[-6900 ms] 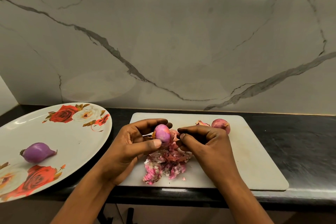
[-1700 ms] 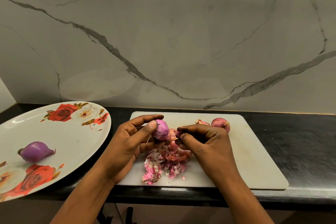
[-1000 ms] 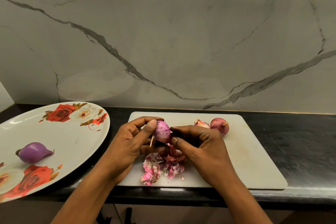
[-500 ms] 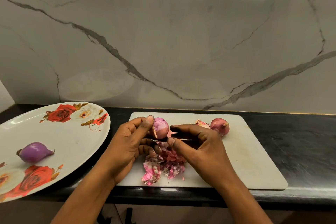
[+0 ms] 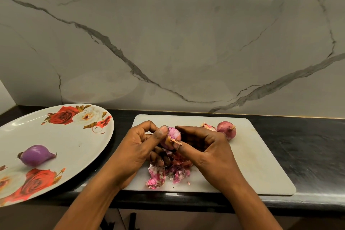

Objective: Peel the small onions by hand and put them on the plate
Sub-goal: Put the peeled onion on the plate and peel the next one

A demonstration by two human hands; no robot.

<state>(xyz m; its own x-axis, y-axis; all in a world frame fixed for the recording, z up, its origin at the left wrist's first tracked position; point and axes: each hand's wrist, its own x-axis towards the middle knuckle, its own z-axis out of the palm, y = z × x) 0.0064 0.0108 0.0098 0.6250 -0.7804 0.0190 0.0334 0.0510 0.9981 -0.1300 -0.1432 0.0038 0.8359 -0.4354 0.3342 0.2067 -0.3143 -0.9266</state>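
Head view shows me the small onion [image 5: 174, 135] at frame centre, gripped by my left hand [image 5: 138, 147] while my right hand [image 5: 207, 148] pinches its dry skin [image 5: 175, 141]; I judge it light, firm and slippery, best held by its sides.

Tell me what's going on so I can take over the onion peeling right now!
Left hand grips a half-peeled onion above the board.
Right hand pinches its loose skin.
Done: one peeled onion lies on the plate; peels are piled on the board.
Left: finish this onion, plate it, then peel the whole onion at the board's far side.
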